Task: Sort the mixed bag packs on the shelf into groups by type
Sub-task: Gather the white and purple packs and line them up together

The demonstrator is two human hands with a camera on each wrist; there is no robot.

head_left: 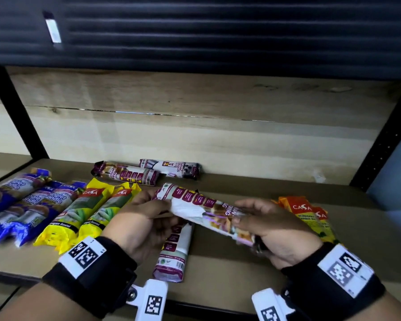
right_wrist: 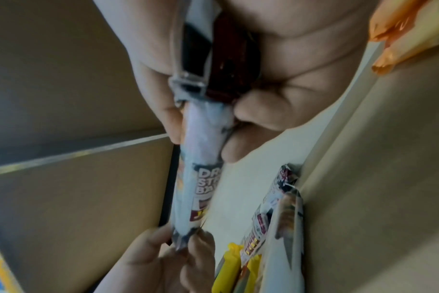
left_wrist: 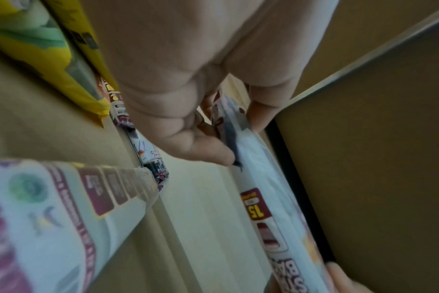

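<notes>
A maroon-and-white draw string bag pack is held above the wooden shelf, pinched at its left end by the left hand and gripped at its right end by the curled fingers of the right hand. Another such pack lies beneath; two more lie at the far wall. Blue packs and yellow packs are lined up left, orange packs right.

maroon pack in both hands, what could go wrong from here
1. The held maroon pack is gripped only at its ends by the left hand and right hand; it may slip.
2. A second maroon pack lies right under it near the shelf's front edge and could get knocked off.
3. Carrying it to the two maroon packs at the back might brush the yellow packs.
</notes>
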